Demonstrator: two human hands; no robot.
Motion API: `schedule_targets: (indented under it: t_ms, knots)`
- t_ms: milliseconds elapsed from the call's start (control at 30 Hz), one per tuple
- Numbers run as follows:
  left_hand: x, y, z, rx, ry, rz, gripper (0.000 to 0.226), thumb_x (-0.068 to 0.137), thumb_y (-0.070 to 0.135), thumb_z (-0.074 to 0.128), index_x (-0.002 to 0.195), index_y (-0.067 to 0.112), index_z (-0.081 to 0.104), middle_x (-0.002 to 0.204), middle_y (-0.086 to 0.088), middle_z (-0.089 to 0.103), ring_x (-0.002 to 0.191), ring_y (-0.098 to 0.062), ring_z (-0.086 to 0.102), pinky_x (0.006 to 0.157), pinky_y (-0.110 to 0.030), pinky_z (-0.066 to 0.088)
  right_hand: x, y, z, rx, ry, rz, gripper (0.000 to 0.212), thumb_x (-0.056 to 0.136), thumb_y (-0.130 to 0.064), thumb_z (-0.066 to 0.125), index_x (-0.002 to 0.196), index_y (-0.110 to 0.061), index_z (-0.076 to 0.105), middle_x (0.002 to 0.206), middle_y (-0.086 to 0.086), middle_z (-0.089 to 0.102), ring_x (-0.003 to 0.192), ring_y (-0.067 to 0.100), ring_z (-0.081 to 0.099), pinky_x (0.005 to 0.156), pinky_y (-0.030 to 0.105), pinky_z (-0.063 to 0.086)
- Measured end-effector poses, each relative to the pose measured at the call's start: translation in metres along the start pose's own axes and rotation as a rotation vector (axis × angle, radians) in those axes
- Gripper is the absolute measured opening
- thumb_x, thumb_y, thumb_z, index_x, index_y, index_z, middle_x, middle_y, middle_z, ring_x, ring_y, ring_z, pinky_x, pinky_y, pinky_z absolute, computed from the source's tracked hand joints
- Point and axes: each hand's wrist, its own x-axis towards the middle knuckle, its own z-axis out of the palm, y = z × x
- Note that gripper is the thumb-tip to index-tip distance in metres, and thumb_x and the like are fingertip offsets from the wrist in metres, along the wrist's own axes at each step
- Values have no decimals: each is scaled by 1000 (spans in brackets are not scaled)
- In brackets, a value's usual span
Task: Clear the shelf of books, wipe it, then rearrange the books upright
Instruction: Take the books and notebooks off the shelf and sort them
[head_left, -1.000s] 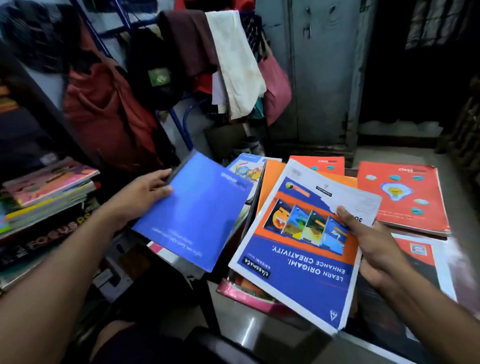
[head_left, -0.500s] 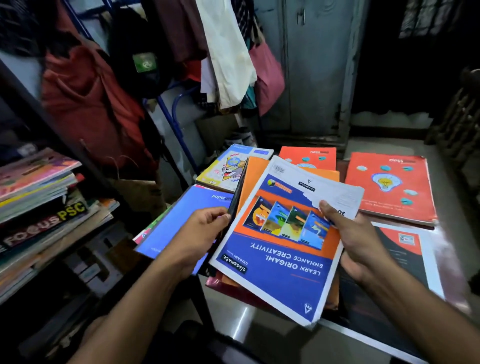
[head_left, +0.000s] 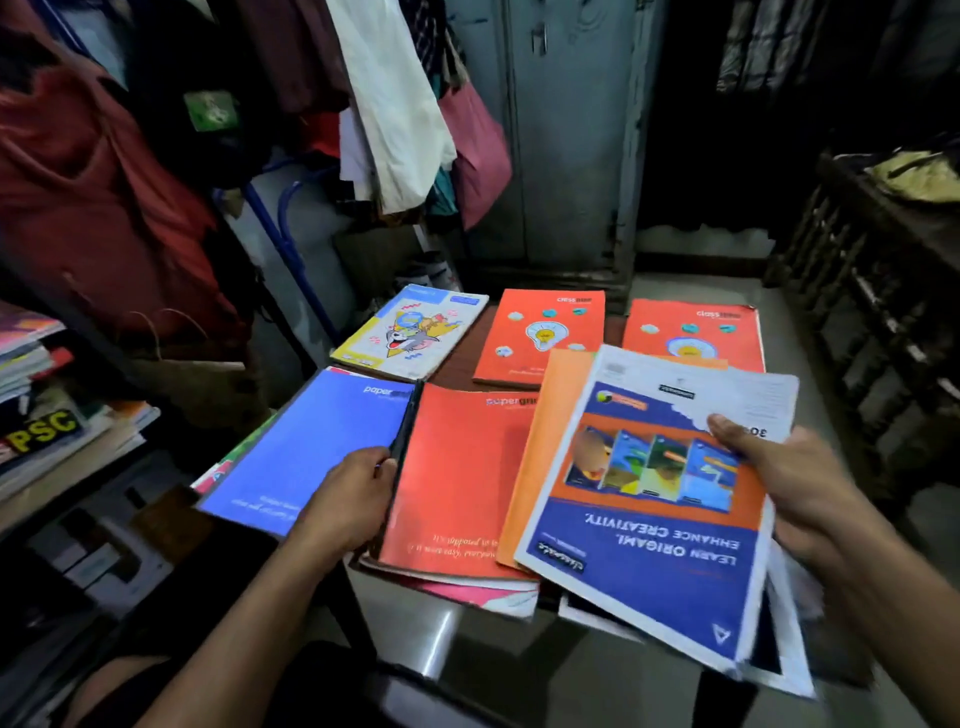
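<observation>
Left hand pinching spine of blue notebook, probably to set it flat; right hand, far right, gripping origami book, kept lifted.

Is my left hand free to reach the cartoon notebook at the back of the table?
Probably yes. The left hand rests at the blue notebook's edge, and the cartoon notebook lies uncovered just beyond it, nothing standing between.

- The head camera looks forward and steeply down from above the table, close over it.
- Its wide angle takes in a book stack at near left and a grey cupboard far ahead.
</observation>
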Motion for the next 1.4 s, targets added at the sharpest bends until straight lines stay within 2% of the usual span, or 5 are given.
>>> schedule_targets:
  t_ms: [133,433,900,1133,1400]
  knots:
    - [8,0,1,147,-89,53,28,105,24,44,81,14,54,88,-8,62,90,-32,62,68,-36,40,1,9,-32,-111,51,103,31,91,-12,70,119,0,64,88,16,77,66,31,75,51,44,60]
    - [-18,24,14,421,-128,105,60,99,47,53,153,36,29,147,-5,37,135,-30,38,103,-49,45,8,-13,-61,-727,163,-190,10,97,-11,65,104,-12,71,89,6,76,65,13,70,55,24,50]
    - [-22,20,29,407,-147,92,51,106,41,36,155,40,26,163,-5,20,144,-30,29,111,-47,39,122,-71,-12,-296,44,-104,36,84,-9,79,115,2,63,94,19,75,72,28,75,62,44,62]
    - [-23,15,38,432,-99,136,50,106,35,29,156,35,23,163,-12,17,143,-34,30,112,-46,36,199,-34,-8,-1250,367,-112,103,80,-52,79,153,-8,23,155,20,33,142,37,34,112,47,32]
    - [-39,3,59,220,174,215,41,102,45,41,140,34,53,162,-5,31,139,-28,43,103,-44,44,170,-2,55,-1473,-173,-541,54,93,-43,63,142,-24,50,146,7,48,136,27,42,110,42,34]
